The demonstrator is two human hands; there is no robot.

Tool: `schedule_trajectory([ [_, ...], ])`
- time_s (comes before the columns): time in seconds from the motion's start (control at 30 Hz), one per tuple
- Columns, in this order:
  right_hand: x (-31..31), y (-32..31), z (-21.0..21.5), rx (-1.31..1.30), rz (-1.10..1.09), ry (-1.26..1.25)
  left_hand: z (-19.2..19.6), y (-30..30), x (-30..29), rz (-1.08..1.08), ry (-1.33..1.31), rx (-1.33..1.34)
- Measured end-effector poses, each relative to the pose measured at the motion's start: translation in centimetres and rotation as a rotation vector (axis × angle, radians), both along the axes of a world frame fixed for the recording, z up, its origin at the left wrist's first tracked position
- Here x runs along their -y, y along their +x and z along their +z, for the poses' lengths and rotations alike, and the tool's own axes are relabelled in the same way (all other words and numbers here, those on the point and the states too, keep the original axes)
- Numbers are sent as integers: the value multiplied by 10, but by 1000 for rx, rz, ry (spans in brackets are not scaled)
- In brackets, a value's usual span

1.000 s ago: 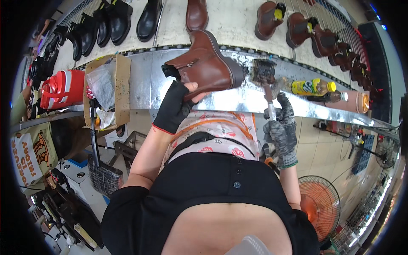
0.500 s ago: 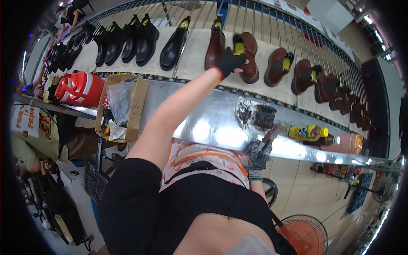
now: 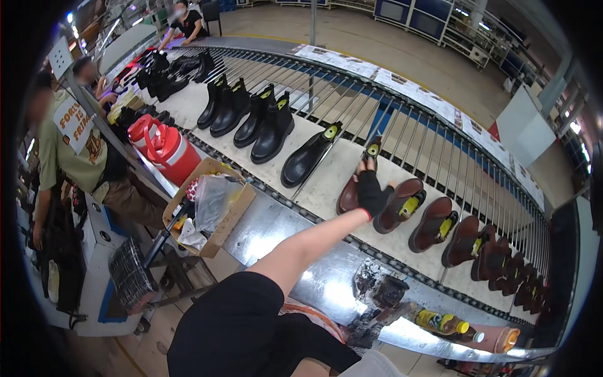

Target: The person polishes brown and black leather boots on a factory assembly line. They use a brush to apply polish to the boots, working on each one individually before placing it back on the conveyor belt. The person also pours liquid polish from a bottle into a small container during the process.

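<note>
My left hand (image 3: 372, 191), in a black fingerless glove with a red cuff, reaches over a brown boot (image 3: 347, 196). Its fingers are spread at the boot's shaft, with the thumb apart to the right, just above a neighbouring brown boot (image 3: 399, 206). My right hand (image 3: 363, 332), in a dark, stained knit glove, is low by the metal ledge, partly hidden by my body. It is closed on a stained brush (image 3: 397, 311). Beyond the brush, a dark, smeared block (image 3: 389, 290) lies on the ledge.
Brown boots (image 3: 461, 242) continue right along the rod conveyor; black boots (image 3: 273, 132) stand to the left. Along the ledge are a yellow-capped bottle (image 3: 440, 322), a pink tumbler (image 3: 496, 338), a cardboard box (image 3: 229, 217) and red jugs (image 3: 169, 154). Other people (image 3: 72, 135) are at left.
My left hand has gone from the second brown boot to the leftmost one. My view has swung left and up, showing more of the far floor. The right hand still has the brush.
</note>
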State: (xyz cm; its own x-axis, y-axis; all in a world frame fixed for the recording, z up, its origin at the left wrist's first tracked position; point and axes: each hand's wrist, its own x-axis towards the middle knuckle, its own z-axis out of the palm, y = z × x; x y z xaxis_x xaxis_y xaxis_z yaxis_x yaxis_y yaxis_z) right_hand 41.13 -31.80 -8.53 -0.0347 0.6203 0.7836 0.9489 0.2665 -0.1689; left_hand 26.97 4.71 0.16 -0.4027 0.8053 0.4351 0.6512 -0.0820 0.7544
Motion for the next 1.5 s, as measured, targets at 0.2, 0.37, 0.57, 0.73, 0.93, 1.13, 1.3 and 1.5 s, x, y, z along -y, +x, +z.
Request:
schedule_trajectory([
  [0.2, 4, 9, -8, -33, -102, -375, -22, -50, -43, -64, -627, 202],
  [0.37, 7, 14, -9, -18, -128, -509, -43, -68, -57, -101, -559, 256],
  [0.57, 9, 14, -21, 33, -165, -618, -31, -83, -36, -208, -591, 232],
  [0.73, 14, 15, -34, 252, -226, -736, 8, -124, 45, -464, -568, 600],
  [0.93, 15, 34, -91, -245, -82, -705, 20, -162, 167, -352, -439, 516],
  [1.13, 8, 2, -22, -1126, -147, -645, -9, -158, 240, -203, -566, 244],
  [1.3, 0, -13, 53, -1701, -83, -829, 18, -141, 247, -340, -355, 475],
  [1.5, 26, 5, 5, -1399, -70, -770, 15, -161, 169, -529, -179, 782],
])
